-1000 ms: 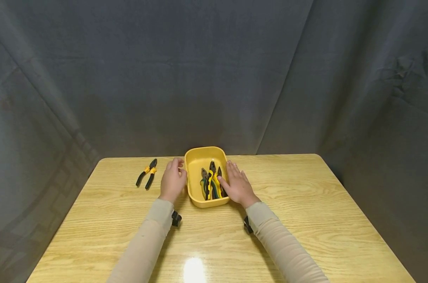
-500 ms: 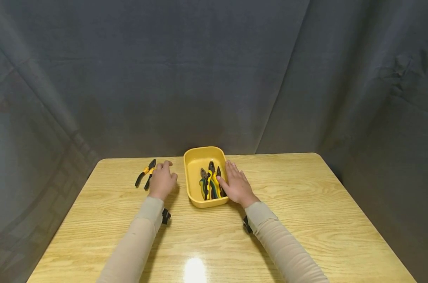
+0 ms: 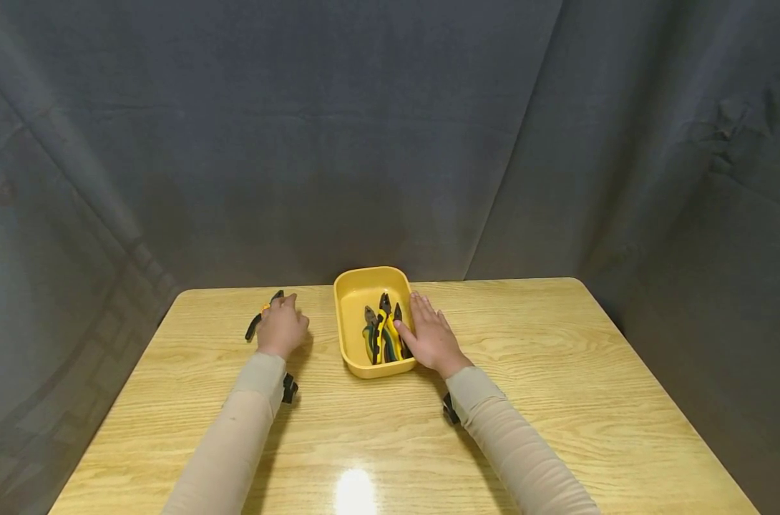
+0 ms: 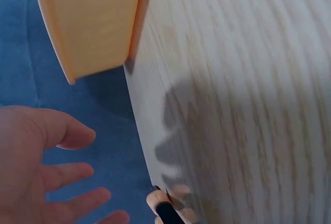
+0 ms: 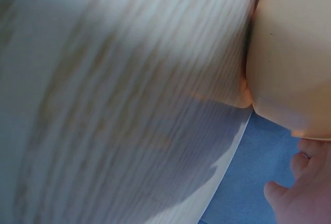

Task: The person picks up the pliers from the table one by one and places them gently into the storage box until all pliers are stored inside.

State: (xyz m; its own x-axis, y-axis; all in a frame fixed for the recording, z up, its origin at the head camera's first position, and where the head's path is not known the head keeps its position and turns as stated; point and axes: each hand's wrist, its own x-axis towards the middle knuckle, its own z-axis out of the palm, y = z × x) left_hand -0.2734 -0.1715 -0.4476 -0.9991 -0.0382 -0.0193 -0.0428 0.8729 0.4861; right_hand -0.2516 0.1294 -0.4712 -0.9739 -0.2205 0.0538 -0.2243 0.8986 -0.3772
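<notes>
A yellow tray (image 3: 368,272) stands at the far middle of the wooden table and holds several pliers (image 3: 383,335) with yellow, green and black handles. My right hand (image 3: 430,335) lies flat on the table against the tray's right wall, fingers straight. My left hand (image 3: 280,325) is to the tray's left, over a loose pair of black and orange pliers (image 3: 253,329), which it partly hides. In the left wrist view the left hand (image 4: 46,172) has its fingers spread and holds nothing, with the pliers (image 4: 166,211) just beyond them.
The wooden table (image 3: 557,372) has rounded corners, and a dark grey cloth hangs behind and beside it. The tray's outer wall (image 5: 289,53) fills the upper right of the right wrist view, with the table's far edge below it.
My left hand left the tray's left wall and slid left onto the loose pliers. My right hand stayed at the tray's right side.
</notes>
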